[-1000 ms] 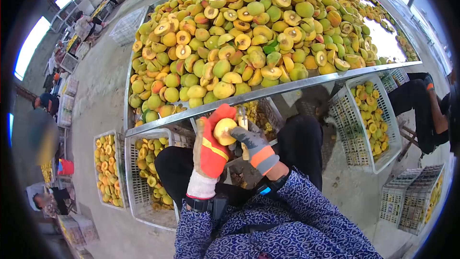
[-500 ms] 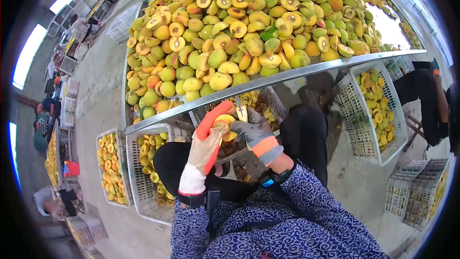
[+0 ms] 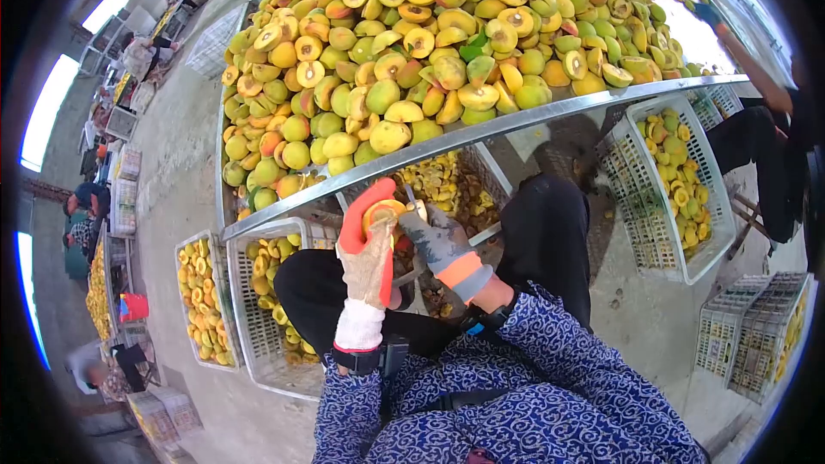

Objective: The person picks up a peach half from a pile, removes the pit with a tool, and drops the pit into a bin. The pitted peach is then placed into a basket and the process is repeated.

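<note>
My left hand [image 3: 368,245], in a red and beige glove, holds a halved yellow fruit [image 3: 382,213] with its cut side showing. My right hand [image 3: 440,245], in a grey and orange glove, touches the fruit's right side, fingers closed round a small tool [image 3: 416,206] whose shape is mostly hidden. Both hands are over a crate of yellow scraps [image 3: 447,185], just below the metal edge [image 3: 481,135] of a table heaped with halved green and yellow fruits [image 3: 404,60].
Crates of fruit halves stand at left [image 3: 203,301], beside my knee [image 3: 258,326] and at right [image 3: 679,180]. Stacked crates [image 3: 756,326] are at lower right. A person's arm [image 3: 756,69] reaches toward the table's right side. Other people are at far left.
My hands have shifted slightly left, and the fruit's cut face now shows. The right fingers and tool are closer to it. At right, a co-worker's arm has moved up toward the table.
</note>
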Tool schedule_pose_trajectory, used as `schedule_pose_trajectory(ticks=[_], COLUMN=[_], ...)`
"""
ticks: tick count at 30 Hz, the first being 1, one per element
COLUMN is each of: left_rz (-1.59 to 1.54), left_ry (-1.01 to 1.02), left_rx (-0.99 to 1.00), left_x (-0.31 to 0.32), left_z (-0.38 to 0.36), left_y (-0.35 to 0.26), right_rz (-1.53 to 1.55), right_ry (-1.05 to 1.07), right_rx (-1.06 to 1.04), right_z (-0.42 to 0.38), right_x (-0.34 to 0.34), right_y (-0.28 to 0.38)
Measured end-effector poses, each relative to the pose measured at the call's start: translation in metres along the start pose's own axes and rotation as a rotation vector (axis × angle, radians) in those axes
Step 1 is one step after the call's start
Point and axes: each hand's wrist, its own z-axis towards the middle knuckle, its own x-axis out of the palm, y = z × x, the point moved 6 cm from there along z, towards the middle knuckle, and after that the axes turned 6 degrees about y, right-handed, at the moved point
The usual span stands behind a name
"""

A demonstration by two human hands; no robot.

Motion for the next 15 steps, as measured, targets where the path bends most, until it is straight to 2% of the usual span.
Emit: schedule_pose_trajectory(ticks=[3, 4, 7, 8, 11, 13, 15], left_rz=[-0.181, -0.232, -0.489, -0.606, -0.640, -0.664, -0.689], left_ry=[0.121, 0.125, 0.038, -0.010, -0.185, -0.216, -0.261], left_rx=[-0.246, -0.272, -0.265, -0.235, -0.156, -0.109, -0.096], left_x=[0.000, -0.002, -0.011, -0.015, -0.021, -0.018, -0.014], left_z=[-0.005, -0.006, -0.003, 0.000, 0.004, 0.004, 0.000], left_y=[0.009, 0.012, 0.014, 0.017, 0.024, 0.024, 0.019], right_rz=[0.060, 0.120, 0.329, 0.282, 0.208, 0.198, -0.054], right_ry=[0.020, 0.030, -0.001, 0.000, 0.030, 0.178, 0.182], right_rx=[0.049, 0.041, 0.146, 0.106, -0.127, -0.039, 0.078], right_z=[0.003, 0.005, -0.004, 0.000, -0.029, -0.036, -0.044], right_x=[-0.004, -0.003, -0.002, -0.010, 0.012, 0.028, 0.027], right_y=[-0.002, -0.002, 0.011, 0.001, 0.035, 0.030, 0.033])
